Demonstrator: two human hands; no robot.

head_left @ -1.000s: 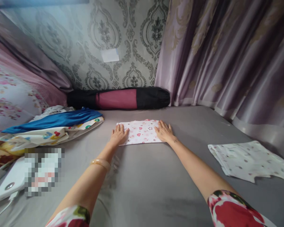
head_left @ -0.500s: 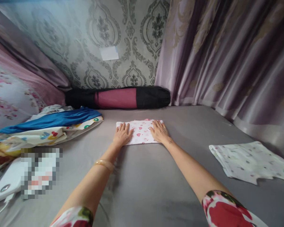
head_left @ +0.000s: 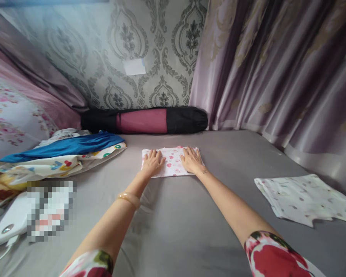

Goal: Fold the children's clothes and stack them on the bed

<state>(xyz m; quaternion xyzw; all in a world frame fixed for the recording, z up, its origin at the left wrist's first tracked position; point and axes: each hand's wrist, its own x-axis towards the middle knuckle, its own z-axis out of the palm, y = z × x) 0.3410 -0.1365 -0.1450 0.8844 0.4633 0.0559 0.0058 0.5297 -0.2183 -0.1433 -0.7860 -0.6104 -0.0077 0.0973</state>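
Note:
A folded white cloth with pink and red prints point(head_left: 172, 164) lies flat on the grey bed sheet point(head_left: 184, 215). It looks like a folded garment, but its exact kind is hidden by the folding. My left hand point(head_left: 153, 162) rests palm down on its left part, fingers stretched out. On the right part my right hand point(head_left: 192, 161) lies flat too, its fingers spread. A strip of printed cloth shows between the two hands. Neither hand grips anything.
At the right lies a white patterned garment point(head_left: 302, 198). Blue cloth point(head_left: 72, 145) and other printed fabrics are heaped at the left. Nearer stands a white power bank point(head_left: 14, 221) with a cable, beside a blurred item. A black and maroon roll point(head_left: 144, 120) lies along the wall.
Both hands have shifted slightly inward on the folded cloth, the left one to the right and the right one to the left. The cloth stays in place.

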